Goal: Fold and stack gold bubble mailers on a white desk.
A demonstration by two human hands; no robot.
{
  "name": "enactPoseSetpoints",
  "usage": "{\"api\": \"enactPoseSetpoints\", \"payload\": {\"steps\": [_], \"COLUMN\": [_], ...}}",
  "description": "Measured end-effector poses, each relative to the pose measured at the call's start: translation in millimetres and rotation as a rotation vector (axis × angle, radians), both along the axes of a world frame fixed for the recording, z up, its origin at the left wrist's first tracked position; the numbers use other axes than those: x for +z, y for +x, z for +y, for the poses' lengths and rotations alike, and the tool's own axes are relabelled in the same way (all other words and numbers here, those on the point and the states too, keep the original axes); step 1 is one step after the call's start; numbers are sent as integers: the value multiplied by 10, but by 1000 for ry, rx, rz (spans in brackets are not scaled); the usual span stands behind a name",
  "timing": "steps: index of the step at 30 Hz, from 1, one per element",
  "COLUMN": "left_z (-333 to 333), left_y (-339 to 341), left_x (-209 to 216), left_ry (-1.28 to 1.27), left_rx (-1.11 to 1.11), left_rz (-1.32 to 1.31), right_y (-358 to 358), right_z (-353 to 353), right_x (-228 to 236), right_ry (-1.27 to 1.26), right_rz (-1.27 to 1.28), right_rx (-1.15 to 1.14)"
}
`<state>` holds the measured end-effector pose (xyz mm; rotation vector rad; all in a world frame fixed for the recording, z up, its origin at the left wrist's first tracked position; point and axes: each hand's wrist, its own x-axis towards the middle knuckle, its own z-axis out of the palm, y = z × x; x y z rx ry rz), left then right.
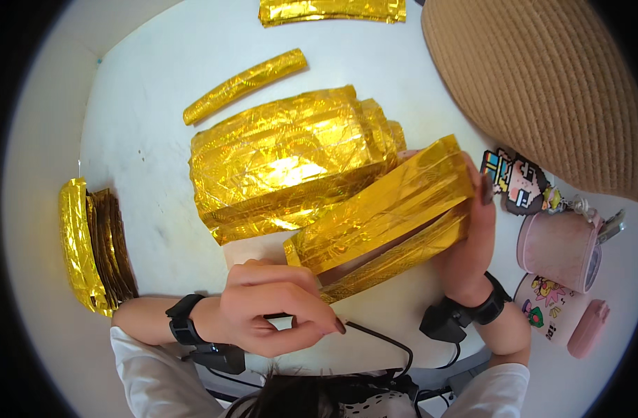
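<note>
A pleated strip of gold foil paper (392, 209) slants across in front of me, with a long gap between its folds. My right hand (472, 237) grips its right end, the thumb on the outer edge and the other fingers mostly behind the paper. At its lower left end is my left hand (273, 306), fingers curled and thumb and forefinger pinched together beside the strip. Whether anything is between those fingers is hidden. Just behind the strip lies a wide, creased stack of gold foil paper (277, 160), its right edge partly covered by my right hand's strip.
Beyond the stack lies a rolled gold foil piece (246, 85), and more folded foil (333, 11) at the far edge. A folded foil bundle (89, 244) stands left. On the right are a woven straw hat (542, 90), a pixel-figure keychain (517, 182) and pink cases (559, 247). Black cables (385, 336) run near my wrists.
</note>
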<state>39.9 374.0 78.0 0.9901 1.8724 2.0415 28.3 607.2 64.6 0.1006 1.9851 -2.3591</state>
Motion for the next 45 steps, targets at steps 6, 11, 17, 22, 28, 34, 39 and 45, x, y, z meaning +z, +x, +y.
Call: {"api": "enactPoseSetpoints", "payload": {"steps": [6, 11, 17, 22, 28, 34, 39, 45], "left_z": [2, 21, 52, 58, 24, 3, 52, 100], "left_y": [66, 64, 130, 56, 43, 70, 111, 130], "left_x": [-36, -31, -10, 31, 19, -26, 56, 49], "left_ry": [10, -20, 28, 71, 95, 129, 131, 101], "left_rx": [62, 18, 92, 116, 120, 88, 166, 343], "left_rz": [-160, -294, -488, -565, -593, -493, -467, -204], "right_y": [-36, -14, -3, -57, -80, 0, -42, -64], "right_z": [-28, -68, -45, -65, -61, -33, -28, 11], "right_x": [70, 165, 97, 98, 87, 45, 60, 19], "right_ry": [83, -16, 15, -12, -38, 2, -51, -70], "right_rz": [110, 144, 92, 136, 247, 239, 238, 215], "right_rx": [94, 157, 131, 79, 52, -35, 7, 192]}}
